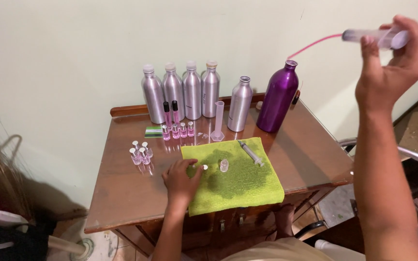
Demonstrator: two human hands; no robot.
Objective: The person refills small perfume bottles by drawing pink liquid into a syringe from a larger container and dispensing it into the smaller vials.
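Right hand (395, 60) is up high, grip closed round a clear plastic syringe (376, 36) trailing a thin pink tube (313, 45) above the purple metal bottle (277, 96). Left hand (181, 179) rests fingers loosely spread on the green cloth (240, 186), fingertips at a tiny glass vial (204, 167). Brown wooden surface (122, 188), pale wall (73, 48) behind.

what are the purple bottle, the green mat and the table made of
Purple bottle: looks like metal, likely anodised aluminium, with a smooth satin sheen and a long highlight. Green mat: soft cloth, probably microfibre towel, matte and fuzzy with darker patches that look damp. Table: wood, brown and varnished glossy; the small vials mirror in it.
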